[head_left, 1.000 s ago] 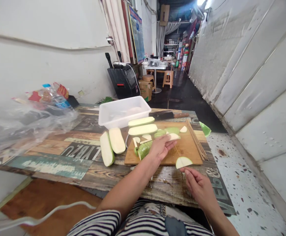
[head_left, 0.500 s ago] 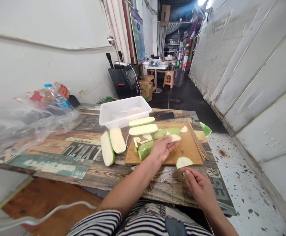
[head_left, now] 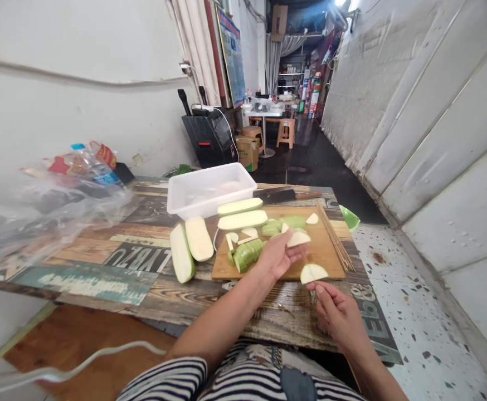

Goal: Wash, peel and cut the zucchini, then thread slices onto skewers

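Note:
My left hand (head_left: 277,257) is closed on a pale half-round zucchini slice (head_left: 299,239) above the cutting board (head_left: 325,245). My right hand (head_left: 339,312) pinches the lower end of a thin wooden skewer (head_left: 306,255) near the board's front edge. Partway along that skewer sits another half-round slice (head_left: 314,273), flat side down. The skewer's upper end meets the slice in my left hand; whether it passes through is hidden. Beside my left hand lies a row of cut green zucchini (head_left: 246,257). More pieces (head_left: 292,221) are behind it on the board.
Loose skewers (head_left: 335,236) lie along the board's right side. A cleaver (head_left: 283,196) rests behind the board, beside a white plastic tub (head_left: 208,207). Zucchini halves (head_left: 182,253) lie left of the board, others (head_left: 242,220) at its back edge. Plastic bags (head_left: 59,206) cover the table's left end.
Both hands stay nearly in place. The left hand's fingers have shifted slightly around the slice, and it sits a little further right and lower. The view has moved slightly.

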Available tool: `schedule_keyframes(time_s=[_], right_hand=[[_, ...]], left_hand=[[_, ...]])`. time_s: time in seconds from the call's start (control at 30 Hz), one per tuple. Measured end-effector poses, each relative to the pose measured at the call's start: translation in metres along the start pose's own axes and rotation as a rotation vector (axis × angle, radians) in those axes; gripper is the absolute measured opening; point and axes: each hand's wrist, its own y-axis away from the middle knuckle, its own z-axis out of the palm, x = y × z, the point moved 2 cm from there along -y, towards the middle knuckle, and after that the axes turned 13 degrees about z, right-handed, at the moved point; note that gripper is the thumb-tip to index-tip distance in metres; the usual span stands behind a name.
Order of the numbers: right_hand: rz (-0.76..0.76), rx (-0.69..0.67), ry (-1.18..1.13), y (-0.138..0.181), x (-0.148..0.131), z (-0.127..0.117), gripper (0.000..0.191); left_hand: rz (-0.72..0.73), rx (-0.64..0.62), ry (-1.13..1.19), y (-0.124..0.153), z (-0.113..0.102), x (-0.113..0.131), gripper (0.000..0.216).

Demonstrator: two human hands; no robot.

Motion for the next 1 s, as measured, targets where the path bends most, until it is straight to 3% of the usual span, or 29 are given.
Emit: schedule_keyframes(time_s=[0.17, 0.43, 0.63, 0.87, 1.0], right_hand=[[0.005, -0.024, 0.042, -0.001, 0.005, -0.003, 0.056], [-0.245, 0.224, 0.305, 0.004, -0.012, 0.0, 0.047], [0.006, -0.007, 0.001, -0.004, 0.001, 0.007, 0.056], [-0.163, 0.134, 0.182, -0.007, 0.001, 0.005, 0.051], [-0.034, 0.015, 0.008, -0.009, 0.003, 0.008, 0.051]], left_hand=[[-0.005, -0.018, -0.018, -0.002, -0.004, -0.002, 0.009], [0.043, 0.007, -0.037, 0.002, -0.003, -0.006, 0.007], [0.033, 0.002, -0.018, 0.001, -0.002, -0.006, 0.006], [0.038, 0.028, -0.037, 0.0, -0.004, -0.005, 0.005], [0.026, 0.014, -0.037, -0.002, -0.006, -0.009, 0.005]])
